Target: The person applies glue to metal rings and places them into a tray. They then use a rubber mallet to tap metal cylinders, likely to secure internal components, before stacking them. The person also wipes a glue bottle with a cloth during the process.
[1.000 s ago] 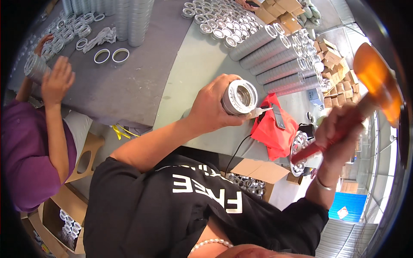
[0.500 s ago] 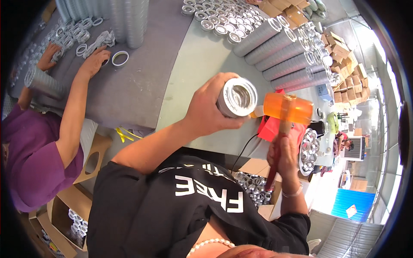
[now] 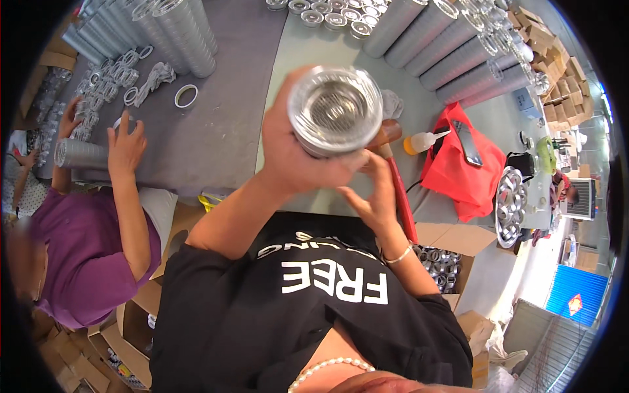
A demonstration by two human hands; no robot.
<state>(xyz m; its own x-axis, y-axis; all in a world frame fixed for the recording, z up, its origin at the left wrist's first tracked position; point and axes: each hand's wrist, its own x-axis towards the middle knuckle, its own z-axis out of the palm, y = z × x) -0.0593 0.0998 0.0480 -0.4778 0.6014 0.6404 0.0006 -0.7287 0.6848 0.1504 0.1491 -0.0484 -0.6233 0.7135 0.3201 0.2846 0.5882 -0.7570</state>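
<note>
My left hand (image 3: 282,141) is wrapped round a silvery corrugated metal tube (image 3: 334,111), its round rimmed end facing up toward me. Just below and right of the tube, my right hand (image 3: 379,200) has thumb and fingers apart, the fingertips close to the left hand; whether they touch the tube is hard to see. Beside that hand lies a mallet with a red handle (image 3: 401,203); its amber head (image 3: 388,133) is partly hidden behind the tube and left hand.
Corrugated tubes (image 3: 445,59) lie stacked at the far right, near metal ring caps (image 3: 311,16). A red cloth bag (image 3: 452,177) carries a phone (image 3: 466,144), beside a small glue bottle (image 3: 419,143). At left, a co-worker in purple has a hand (image 3: 128,144) near a ring (image 3: 186,96).
My right hand has let go of the mallet, which now lies beside it, and has moved left toward the tube. My left hand has brought the tube up and slightly left.
</note>
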